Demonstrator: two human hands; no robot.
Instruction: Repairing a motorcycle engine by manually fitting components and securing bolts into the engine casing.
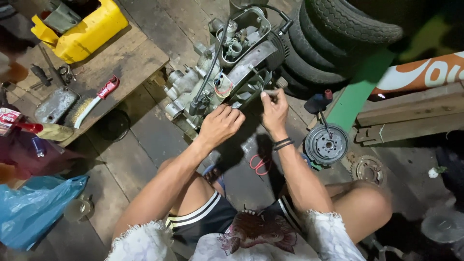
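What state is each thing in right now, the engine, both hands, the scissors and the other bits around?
Engine: on the floor, top cover off.
Left hand: resting on the engine.
Right hand: pinching a thin tool.
Red scissors: lying open.
Yellow container: tipped on the boards.
Tyres: stacked.
Blue bag: crumpled.

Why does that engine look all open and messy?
The engine lies tilted on the wooden floor with its top cover off, so inner parts show. Both hands, left and right, touch it. A round metal part and red scissors lie loose nearby.
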